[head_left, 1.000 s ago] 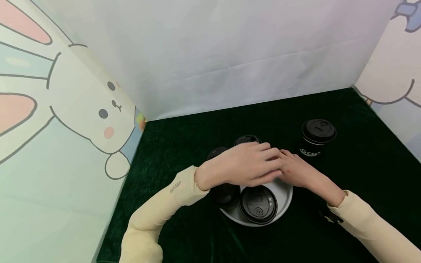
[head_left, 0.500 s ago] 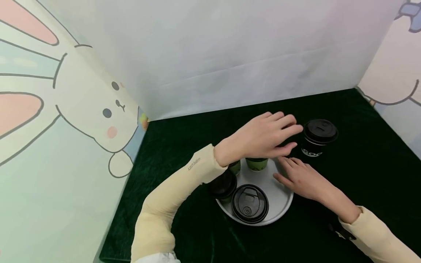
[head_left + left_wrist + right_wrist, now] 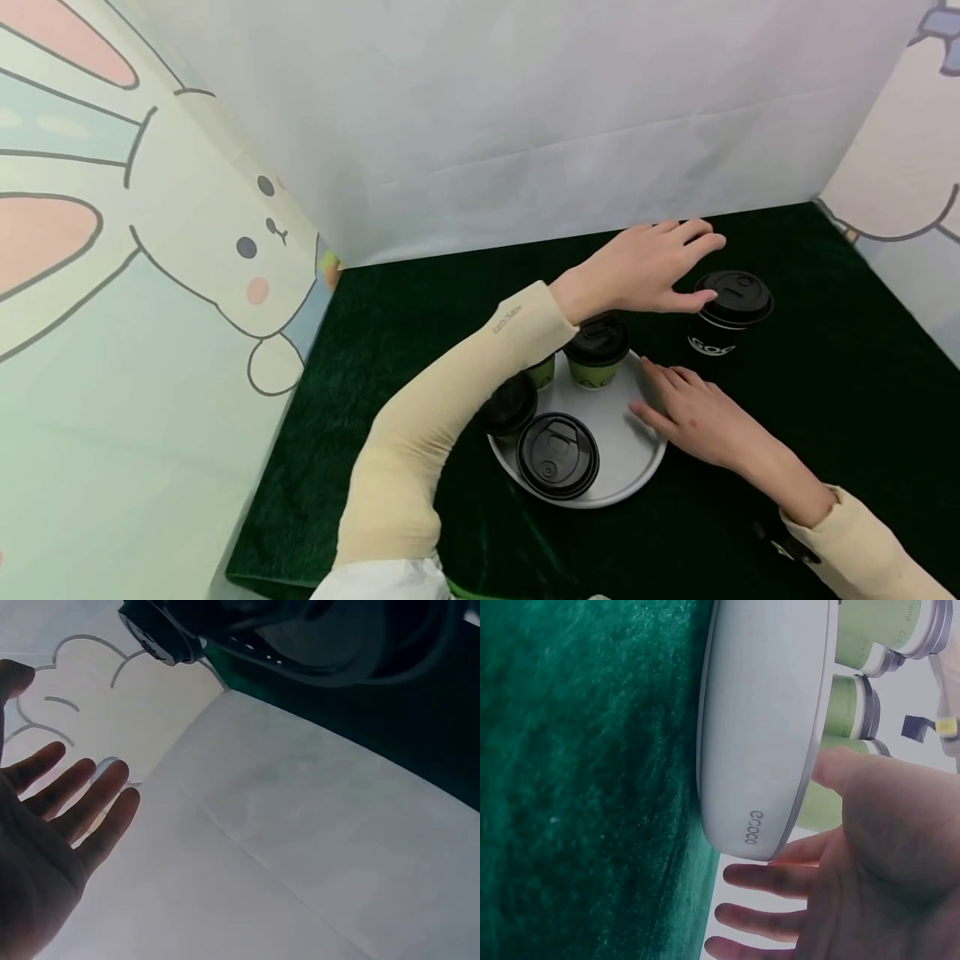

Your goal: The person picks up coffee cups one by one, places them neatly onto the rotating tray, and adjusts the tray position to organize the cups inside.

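My left hand is held up behind the tray, fingers spread. Its thumb overlaps the lid of a black paper coffee cup in the head view; contact cannot be told. In the left wrist view that hand holds nothing. My right hand lies along the right rim of a round white tray, fingers extended, thumb at the edge. Several green coffee cups with black lids stand on the tray, among them a front cup and a rear cup. My left sleeve partly hides others.
The tray stands on a dark green velvet cloth. A white wall rises behind the table. Printed panels, one with a rabbit, flank both sides. In the right wrist view, the tray's thick side shows printed lettering.
My left hand has swung from over the tray, beside my right hand, back and right toward the black cup. The tray with its cups has turned: front cup leftward, rear cup rightward.
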The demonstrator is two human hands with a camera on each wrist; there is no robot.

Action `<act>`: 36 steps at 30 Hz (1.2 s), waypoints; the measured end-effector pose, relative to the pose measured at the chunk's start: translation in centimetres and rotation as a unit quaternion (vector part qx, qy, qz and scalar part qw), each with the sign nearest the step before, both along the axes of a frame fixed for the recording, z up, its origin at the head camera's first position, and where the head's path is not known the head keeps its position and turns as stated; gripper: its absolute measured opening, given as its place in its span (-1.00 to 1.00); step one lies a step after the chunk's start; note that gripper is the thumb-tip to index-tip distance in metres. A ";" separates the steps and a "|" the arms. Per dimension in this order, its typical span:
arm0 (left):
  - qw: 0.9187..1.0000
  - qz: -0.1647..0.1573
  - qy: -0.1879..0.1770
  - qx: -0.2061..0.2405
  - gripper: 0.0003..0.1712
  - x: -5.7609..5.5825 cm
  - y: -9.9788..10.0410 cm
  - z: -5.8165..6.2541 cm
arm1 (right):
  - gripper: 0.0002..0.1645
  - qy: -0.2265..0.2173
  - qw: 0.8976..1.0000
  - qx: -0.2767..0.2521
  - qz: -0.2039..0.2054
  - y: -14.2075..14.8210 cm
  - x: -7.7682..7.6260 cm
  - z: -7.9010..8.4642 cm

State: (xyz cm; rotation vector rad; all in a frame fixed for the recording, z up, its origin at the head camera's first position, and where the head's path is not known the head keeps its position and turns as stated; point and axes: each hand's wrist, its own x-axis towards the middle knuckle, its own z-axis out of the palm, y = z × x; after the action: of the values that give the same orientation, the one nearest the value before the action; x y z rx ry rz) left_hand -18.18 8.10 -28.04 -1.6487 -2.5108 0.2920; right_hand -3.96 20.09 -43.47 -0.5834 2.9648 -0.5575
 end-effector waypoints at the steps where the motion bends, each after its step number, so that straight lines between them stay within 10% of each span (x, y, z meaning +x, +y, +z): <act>1: 1.000 0.009 -0.009 -0.010 -0.17 -0.3 0.6 -0.1 | -0.08 -0.001 1.000 0.001 0.000 0.0 0.0 0.1; 13: 0.981 0.110 -0.088 -0.136 -0.01 -0.6 8.4 -2.7 | -0.11 0.004 1.000 -0.015 -0.001 -0.1 0.6 0.0; 22: 0.966 0.168 -0.116 -0.161 0.05 -0.3 9.8 -3.5 | -0.14 0.013 1.000 -0.021 0.005 -0.3 0.3 0.3; 36: 0.955 0.134 -0.163 -0.207 -0.02 0.6 9.2 -2.7 | -0.12 0.008 1.000 -0.015 0.004 -0.5 0.2 0.2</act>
State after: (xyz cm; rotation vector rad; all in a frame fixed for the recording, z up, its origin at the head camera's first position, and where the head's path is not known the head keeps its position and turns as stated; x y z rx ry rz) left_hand -17.58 17.29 -30.76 -1.5863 -3.1030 0.6659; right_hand -3.80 19.55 -43.24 -0.6047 2.9718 -0.6001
